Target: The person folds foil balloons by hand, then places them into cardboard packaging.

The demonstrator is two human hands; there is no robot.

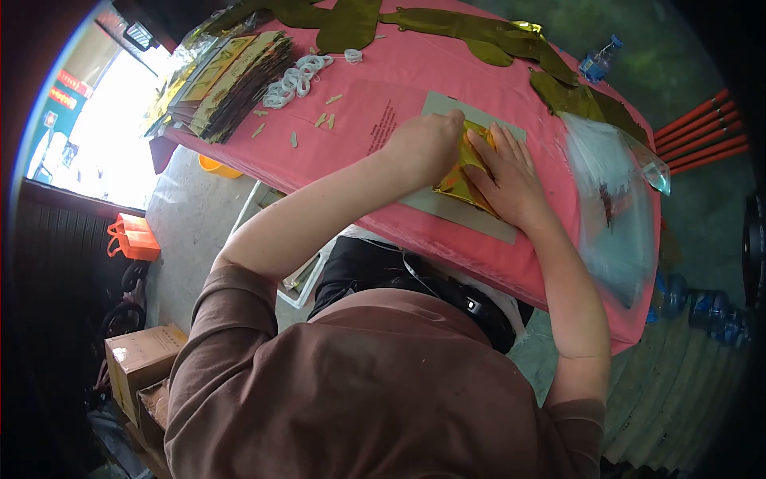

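Note:
A shiny gold foil sheet (452,185) lies on a grey board (499,227) on the table. My left hand (427,145) is closed in a fist at the left edge of the foil, over the board. Whatever is inside those fingers, if anything, is hidden. My right hand (509,177) lies flat with its fingers spread, resting on the right side of the foil and on the board. Between the two hands the foil looks creased and catches the light.
A pink-covered table (351,172) holds stacked printed packets (235,84), white cord bundles (295,84), small pale pieces (321,120), deflated gold foil shapes (471,36) and clear plastic bags (610,207). A plastic bottle (600,60) lies near the far right edge. Cardboard boxes (144,355) stand lower left.

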